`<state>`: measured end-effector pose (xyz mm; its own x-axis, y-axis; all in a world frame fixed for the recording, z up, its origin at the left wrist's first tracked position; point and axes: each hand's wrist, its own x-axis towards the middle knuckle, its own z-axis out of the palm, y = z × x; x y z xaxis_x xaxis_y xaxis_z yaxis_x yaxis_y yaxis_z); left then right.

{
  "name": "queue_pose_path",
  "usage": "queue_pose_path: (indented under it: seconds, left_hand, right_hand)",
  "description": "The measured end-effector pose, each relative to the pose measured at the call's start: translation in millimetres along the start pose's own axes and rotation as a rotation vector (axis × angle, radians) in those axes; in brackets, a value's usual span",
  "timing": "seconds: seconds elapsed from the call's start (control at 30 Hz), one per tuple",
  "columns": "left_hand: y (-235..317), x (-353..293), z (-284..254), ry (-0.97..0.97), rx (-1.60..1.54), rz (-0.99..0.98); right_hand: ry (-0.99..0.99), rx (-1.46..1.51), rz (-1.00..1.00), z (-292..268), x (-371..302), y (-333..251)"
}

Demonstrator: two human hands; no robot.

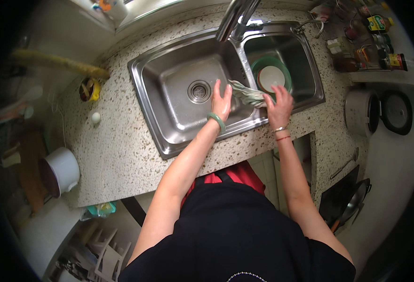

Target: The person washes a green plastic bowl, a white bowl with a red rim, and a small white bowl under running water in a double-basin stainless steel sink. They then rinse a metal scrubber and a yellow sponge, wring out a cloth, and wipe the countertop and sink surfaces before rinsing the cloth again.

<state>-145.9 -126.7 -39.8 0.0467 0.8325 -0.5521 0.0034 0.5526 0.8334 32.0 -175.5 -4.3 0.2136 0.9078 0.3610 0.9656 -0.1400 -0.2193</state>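
Note:
A wrung, pale green-and-white cloth [248, 95] stretches between my hands over the divider of the steel double sink. My right hand [279, 108] grips its right end, fingers partly blurred. Beside its left end, my left hand [221, 102] is open with fingers stretched upward; it does not wrap round the cloth. In the smaller right basin [302, 51] sits a green bowl [258, 66] with a white round dish [271, 76] inside, just beyond my right hand. The larger left basin [169, 84] has a drain strainer [199, 91] in its floor.
A chrome faucet [230, 21] rises behind the divider. On the left counter are a yellow cup [94, 91], a white egg-shaped object [96, 117] and a white pot [65, 169]. To the right stand bottles [376, 23], an open-lidded cooker [360, 113] and a pan [355, 199].

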Motion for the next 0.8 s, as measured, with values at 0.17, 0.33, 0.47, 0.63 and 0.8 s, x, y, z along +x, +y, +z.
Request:
queue_pose_path:
  seconds: [0.17, 0.33, 0.47, 0.63, 0.8]
  left_hand:
    - [-79, 44, 55, -0.175, 0.242, 0.065]
    - [-90, 45, 99, -0.149, 0.117, -0.134]
    - [-86, 62, 99, -0.117, 0.086, -0.091]
    - [-38, 90, 95, -0.033, 0.044, -0.132]
    - [-9, 144, 90, 0.045, 0.083, -0.053]
  right_hand:
    - [-0.562, 0.114, 0.358, 45, -20, -8]
    - [-0.527, 0.120, 0.300, 79, -25, 2]
    - [-0.455, 0.287, 0.284, 88, -12, -2]
    - [-0.516, 0.489, 0.355, 106, 32, -4]
    - [-0.457, 0.484, 0.210, 138, 78, -9]
